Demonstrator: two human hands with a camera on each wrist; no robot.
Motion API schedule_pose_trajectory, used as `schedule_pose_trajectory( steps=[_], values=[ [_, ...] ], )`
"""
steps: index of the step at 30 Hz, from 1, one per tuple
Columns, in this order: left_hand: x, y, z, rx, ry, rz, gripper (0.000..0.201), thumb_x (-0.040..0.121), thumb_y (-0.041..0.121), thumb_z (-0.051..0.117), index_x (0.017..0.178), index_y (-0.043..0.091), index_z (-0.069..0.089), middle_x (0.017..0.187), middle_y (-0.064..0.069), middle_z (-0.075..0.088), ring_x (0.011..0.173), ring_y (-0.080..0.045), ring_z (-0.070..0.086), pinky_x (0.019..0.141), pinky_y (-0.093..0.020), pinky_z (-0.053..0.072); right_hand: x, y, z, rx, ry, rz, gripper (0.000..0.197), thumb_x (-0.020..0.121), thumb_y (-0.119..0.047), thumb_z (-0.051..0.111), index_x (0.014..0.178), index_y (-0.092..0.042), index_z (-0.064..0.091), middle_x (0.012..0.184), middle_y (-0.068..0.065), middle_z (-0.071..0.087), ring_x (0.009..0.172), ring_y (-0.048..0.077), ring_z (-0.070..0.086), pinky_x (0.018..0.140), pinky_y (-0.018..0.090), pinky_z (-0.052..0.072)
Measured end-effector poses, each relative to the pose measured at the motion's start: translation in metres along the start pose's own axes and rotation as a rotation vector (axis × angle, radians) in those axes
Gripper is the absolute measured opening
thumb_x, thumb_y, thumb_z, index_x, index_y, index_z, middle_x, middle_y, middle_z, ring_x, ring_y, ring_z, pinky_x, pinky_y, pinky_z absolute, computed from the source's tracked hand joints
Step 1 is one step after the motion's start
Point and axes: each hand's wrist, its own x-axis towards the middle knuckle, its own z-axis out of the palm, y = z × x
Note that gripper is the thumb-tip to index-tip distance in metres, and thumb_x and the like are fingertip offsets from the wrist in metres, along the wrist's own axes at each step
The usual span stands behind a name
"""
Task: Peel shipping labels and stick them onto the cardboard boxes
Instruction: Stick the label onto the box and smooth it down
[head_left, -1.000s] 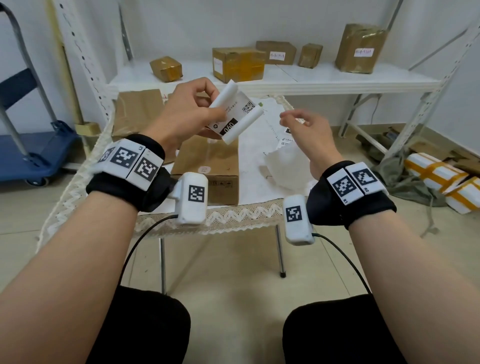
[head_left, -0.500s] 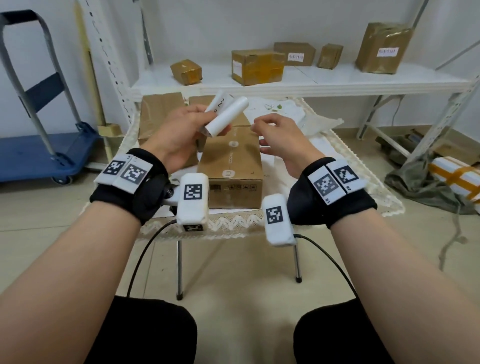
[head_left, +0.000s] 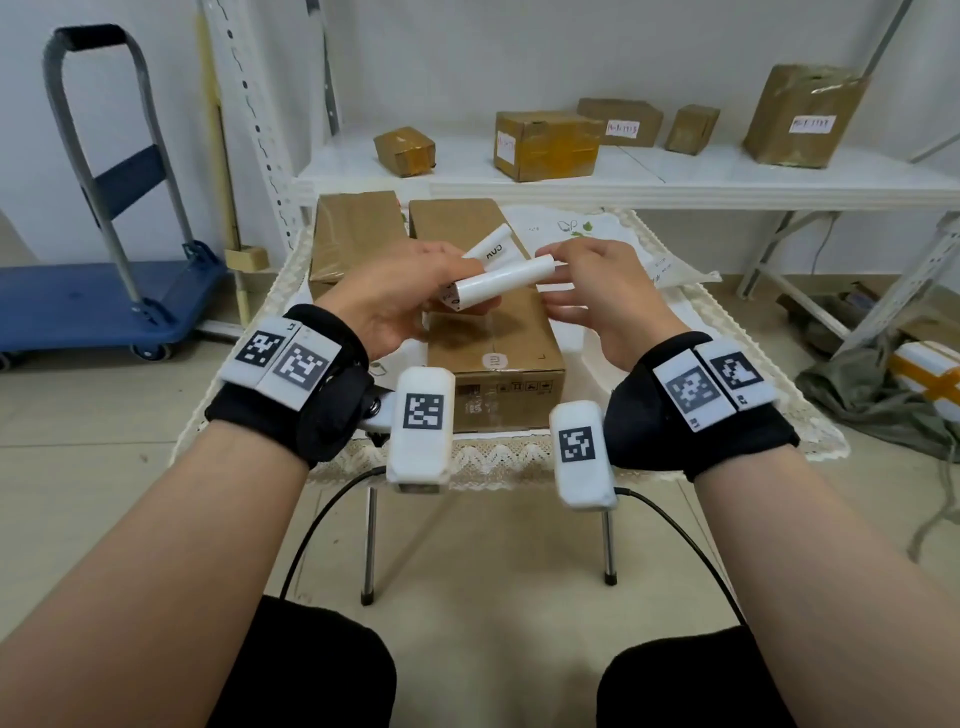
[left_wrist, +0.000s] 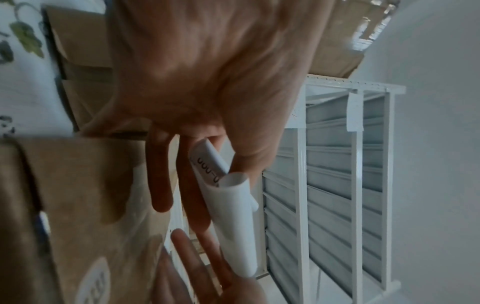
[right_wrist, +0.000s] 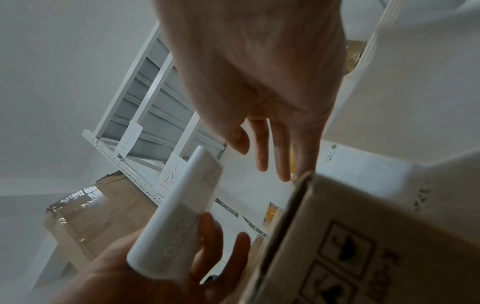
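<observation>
My left hand grips a curled white shipping label with black print, rolled into a tube, above a brown cardboard box on the small table. In the left wrist view the label lies along the left fingers. My right hand hovers at the tube's right end with its fingers relaxed and nearly straight. In the right wrist view a gap shows between its fingers and the label. The box's near edge lies just below.
Two more brown boxes lie behind on the lace-edged table, with white sheets at its right. A white shelf holds several labelled boxes. A blue trolley stands at the left; bundles lie on the floor at the right.
Both hands have come down and together over the front box. The label has curled from a half-open sheet into a tube, and my right hand has closed in on its end.
</observation>
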Motion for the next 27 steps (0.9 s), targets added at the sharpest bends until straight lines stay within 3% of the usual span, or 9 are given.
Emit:
schedule_pose_trajectory(
  steps=[1,3,5,8,11,15,17,21,27],
  values=[
    [0.000,0.000,0.000,0.028,0.011,0.010,0.008,0.096,0.012,0.066,0.091,0.016,0.061,0.099,-0.017,0.077,0.097,-0.027,0.074,0.069,-0.035,0.057,0.001,0.000,0.002,-0.009,0.029,-0.025,0.025,0.102,-0.017,0.049,0.107,-0.015,0.074,0.098,0.001,0.072,0.099,0.022,0.071,0.093,0.033,0.059],
    [-0.001,0.001,0.002,0.098,0.047,0.059,0.011,0.092,0.012,0.072,0.088,0.017,0.062,0.106,-0.019,0.076,0.097,-0.029,0.075,0.087,-0.042,0.060,0.002,0.001,0.006,-0.027,0.068,-0.098,0.022,0.100,-0.019,0.055,0.097,-0.020,0.077,0.099,0.000,0.074,0.107,0.019,0.069,0.102,0.035,0.054],
    [0.000,0.001,0.002,0.193,0.113,0.136,0.017,0.087,0.014,0.078,0.081,0.018,0.062,0.106,-0.017,0.076,0.102,-0.033,0.073,0.097,-0.047,0.056,0.000,-0.001,0.009,0.002,0.059,-0.148,0.019,0.099,-0.023,0.059,0.092,-0.021,0.077,0.098,0.000,0.075,0.102,0.015,0.069,0.099,0.032,0.054],
    [-0.002,0.003,0.002,0.263,0.172,0.221,0.016,0.085,0.016,0.081,0.083,0.015,0.065,0.093,-0.009,0.074,0.086,-0.024,0.072,0.087,-0.048,0.059,-0.007,-0.006,0.011,0.083,0.006,-0.159,0.025,0.101,-0.035,0.061,0.098,-0.014,0.075,0.091,-0.001,0.071,0.085,0.011,0.070,0.073,0.022,0.057],
    [-0.002,0.006,-0.001,0.266,0.186,0.249,0.015,0.084,0.019,0.082,0.082,0.014,0.067,0.097,-0.015,0.075,0.089,-0.029,0.073,0.084,-0.050,0.061,-0.011,-0.006,0.013,0.150,-0.028,-0.151,0.025,0.098,-0.026,0.068,0.110,-0.005,0.072,0.095,0.004,0.069,0.085,0.020,0.073,0.067,0.024,0.059],
    [0.000,0.006,-0.005,0.299,0.188,0.265,0.012,0.087,0.024,0.079,0.082,0.017,0.071,0.087,0.000,0.074,0.071,-0.004,0.068,0.064,-0.021,0.056,-0.016,-0.004,0.011,0.189,-0.053,-0.113,0.022,0.093,0.001,0.068,0.112,-0.007,0.060,0.103,0.011,0.065,0.092,0.024,0.072,0.061,0.019,0.056],
    [0.001,0.005,-0.008,0.291,0.184,0.268,0.009,0.089,0.023,0.077,0.086,0.014,0.075,0.092,-0.002,0.076,0.081,-0.007,0.071,0.068,-0.019,0.059,-0.018,-0.004,0.009,0.214,-0.061,-0.088,0.030,0.091,0.007,0.066,0.110,-0.010,0.050,0.104,0.011,0.061,0.089,0.022,0.070,0.054,0.014,0.050],
    [0.005,0.004,-0.011,0.258,0.200,0.265,0.010,0.092,0.018,0.074,0.093,0.009,0.078,0.097,-0.003,0.078,0.096,-0.014,0.073,0.084,-0.031,0.061,-0.020,-0.001,0.005,0.166,-0.089,-0.036,0.037,0.089,0.012,0.065,0.097,-0.017,0.042,0.108,0.014,0.058,0.089,0.021,0.066,0.047,0.013,0.042],
    [0.014,0.000,-0.010,0.183,0.265,0.287,0.012,0.092,0.012,0.073,0.100,0.003,0.071,0.098,-0.008,0.076,0.085,-0.011,0.074,0.069,-0.026,0.063,-0.021,0.002,0.002,0.086,-0.185,-0.009,0.032,0.085,0.013,0.066,0.083,-0.016,0.054,0.096,0.010,0.060,0.094,0.024,0.068,0.063,0.018,0.052]
  ],
)
